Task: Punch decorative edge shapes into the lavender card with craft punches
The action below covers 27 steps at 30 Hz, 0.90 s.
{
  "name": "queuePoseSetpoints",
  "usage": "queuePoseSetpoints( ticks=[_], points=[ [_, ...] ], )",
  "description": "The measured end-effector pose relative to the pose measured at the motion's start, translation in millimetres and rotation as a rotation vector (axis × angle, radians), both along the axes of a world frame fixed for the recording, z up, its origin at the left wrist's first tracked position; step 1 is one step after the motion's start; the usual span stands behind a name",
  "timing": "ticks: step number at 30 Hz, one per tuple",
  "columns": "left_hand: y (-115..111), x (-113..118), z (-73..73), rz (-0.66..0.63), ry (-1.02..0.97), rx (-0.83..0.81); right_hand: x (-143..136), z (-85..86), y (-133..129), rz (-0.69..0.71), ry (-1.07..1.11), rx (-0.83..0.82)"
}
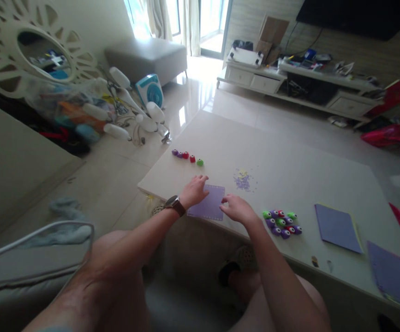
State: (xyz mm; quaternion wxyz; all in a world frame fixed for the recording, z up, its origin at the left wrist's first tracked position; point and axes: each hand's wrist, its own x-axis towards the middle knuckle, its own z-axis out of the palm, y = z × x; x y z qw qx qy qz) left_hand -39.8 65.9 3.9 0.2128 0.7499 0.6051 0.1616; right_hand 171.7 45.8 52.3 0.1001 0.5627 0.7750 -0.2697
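A purple sheet (208, 205) with small marks along its edges lies at the front edge of the white table (289, 170). My left hand (195, 191), a watch on its wrist, is over the sheet's left side with fingers apart, holding nothing. At the sheet's right edge is my right hand (235, 207), its fingers curled and parted, nothing visible between them. Beyond the sheet is a pile of purple and yellow paper bits (243, 180). Several small purple, red and green punches (192, 158) form a row at the back left.
More coloured punches (281, 223) are clustered right of my right hand. Farther right lie a stack of purple sheets (338, 228) and a second stack (393, 275). Two small items (315, 261) sit near the front edge. A grey chair (30, 263) stands at the left.
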Motion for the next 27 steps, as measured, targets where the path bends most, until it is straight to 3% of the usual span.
queuePoseSetpoints(
  ticks=[8, 17, 27],
  points=[
    [35.7, -18.3, -12.3, 0.222, 0.001, -0.065, -4.8, 10.3, -2.1, 0.036, 0.041, -0.008],
    [84.4, -6.8, -12.0, 0.222, -0.006, -0.025, 19.8, 10.0, -4.2, 0.025, 0.098, -0.015],
    [71.4, -9.3, -15.7, 0.282, -0.089, -0.005, 47.6, 10.2, -1.7, -0.015, 0.092, -0.056]
  ],
)
